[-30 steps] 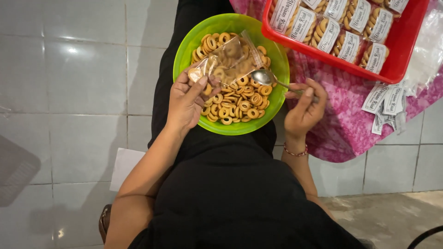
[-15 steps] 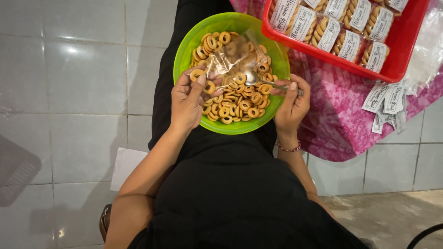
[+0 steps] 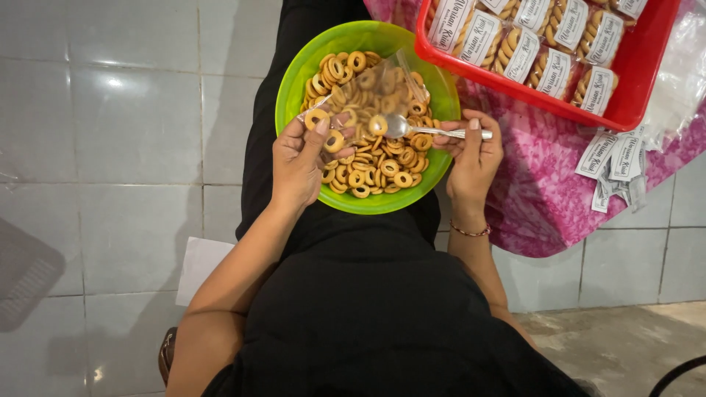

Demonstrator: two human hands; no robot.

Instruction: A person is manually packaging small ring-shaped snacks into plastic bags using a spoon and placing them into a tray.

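white tiled floor (image 3: 110,132) fills most of the shot, with a person in black clothes sitting on it and a pink patterned cloth (image 3: 544,198) spread off to the right. on that cloth sits a red tray (image 3: 632,110) lined with sealed packs of ring snacks, each with a white label, and a loose heap of paper labels (image 3: 614,169) lies just beside the tray. on the person's lap is a round green bowl (image 3: 294,66) about half full of little golden ring crackers (image 3: 375,165). over the bowl the left hand (image 3: 298,165) is pinched closed on the open mouth of a small clear plastic bag (image 3: 371,92), already partly filled with rings and lying tilted across the far side of the bowl. the right hand (image 3: 474,158) is clamped on the handle of a metal spoon (image 3: 412,130), whose scoop is right at the bag's opening, touching the crackers.
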